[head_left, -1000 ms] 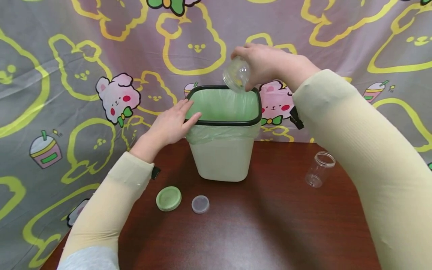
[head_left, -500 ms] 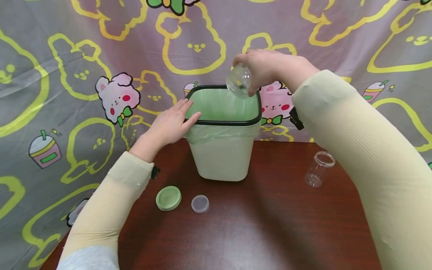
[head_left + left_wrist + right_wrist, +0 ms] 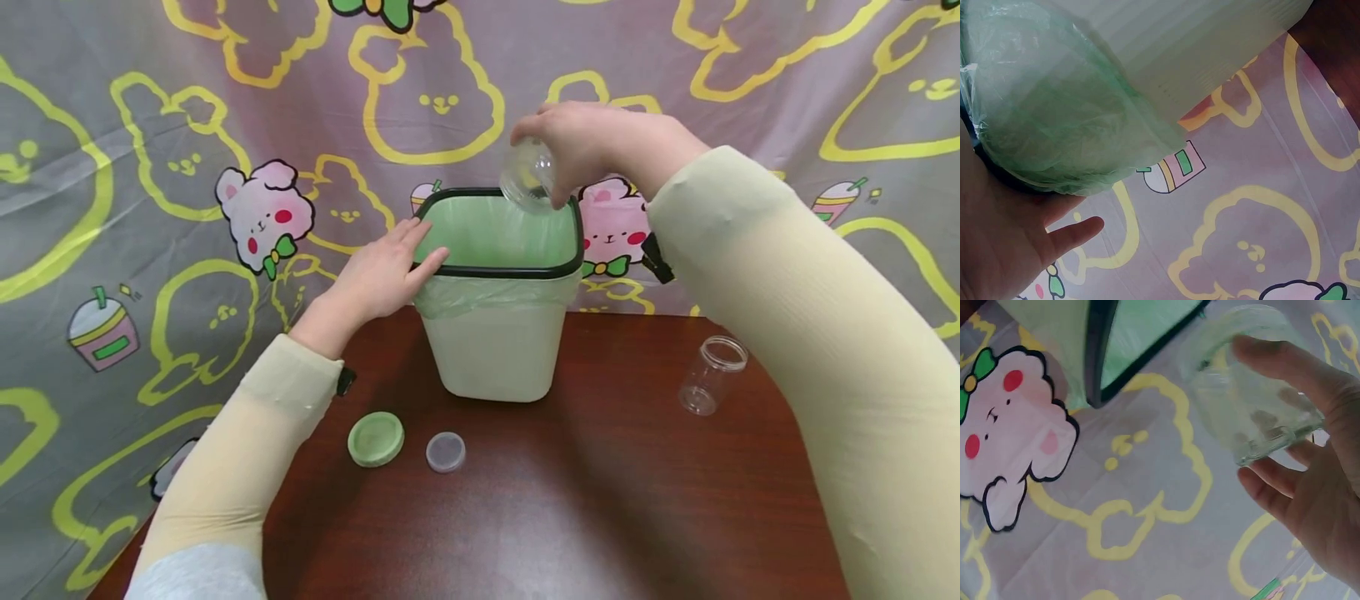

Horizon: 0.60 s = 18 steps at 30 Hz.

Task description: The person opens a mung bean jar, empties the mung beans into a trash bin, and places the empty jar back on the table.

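Observation:
My right hand (image 3: 588, 143) grips a clear jar (image 3: 527, 177), tipped with its mouth downward over the bin. The right wrist view shows the thumb along the side of the jar (image 3: 1219, 403) and the other fingers at its base end. Below stands a pale bin (image 3: 491, 354) with a black rim (image 3: 517, 273) and a green bag (image 3: 480, 233) lining it, folded over the outside. At the bin's left edge rests my left hand (image 3: 378, 271), fingers extended over the rim. In the left wrist view the green bag (image 3: 1066, 119) partly hides these fingers.
A second clear jar (image 3: 708, 379) stands upright at the right of the brown table (image 3: 600, 517). In front of the bin lie a green lid (image 3: 376, 439) and a smaller translucent lid (image 3: 446, 452). A patterned cloth (image 3: 300, 125) hangs behind.
The jar has dipped and tilted further mouth-down, then risen slightly with my right hand. My left hand has stayed on the rim.

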Motion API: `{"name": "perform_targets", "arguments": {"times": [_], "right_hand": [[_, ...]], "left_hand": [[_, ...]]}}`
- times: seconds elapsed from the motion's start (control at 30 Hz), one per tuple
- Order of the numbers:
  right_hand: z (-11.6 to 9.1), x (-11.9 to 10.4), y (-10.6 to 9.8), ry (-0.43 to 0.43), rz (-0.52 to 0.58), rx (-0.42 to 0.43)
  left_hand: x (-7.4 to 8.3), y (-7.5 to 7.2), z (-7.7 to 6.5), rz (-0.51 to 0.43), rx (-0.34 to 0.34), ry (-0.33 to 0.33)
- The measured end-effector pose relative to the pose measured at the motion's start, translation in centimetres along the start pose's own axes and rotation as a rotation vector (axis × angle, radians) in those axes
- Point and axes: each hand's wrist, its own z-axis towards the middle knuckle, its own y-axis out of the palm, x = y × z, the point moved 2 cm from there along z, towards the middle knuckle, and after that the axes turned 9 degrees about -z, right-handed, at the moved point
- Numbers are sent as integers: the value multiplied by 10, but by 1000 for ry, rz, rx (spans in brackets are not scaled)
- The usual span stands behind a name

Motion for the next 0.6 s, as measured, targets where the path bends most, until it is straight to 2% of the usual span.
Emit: {"name": "perform_targets", "arguments": {"times": [0.1, 0.47, 0.6], "right_hand": [[0, -2, 5, -8, -16, -42], [3, -4, -2, -34, -35, 57], [4, -4, -1, -27, -51, -25]], "left_hand": [[0, 2, 0, -1, -3, 1], [-1, 1, 0, -7, 11, 14], [0, 1, 1, -3, 16, 15]]}}
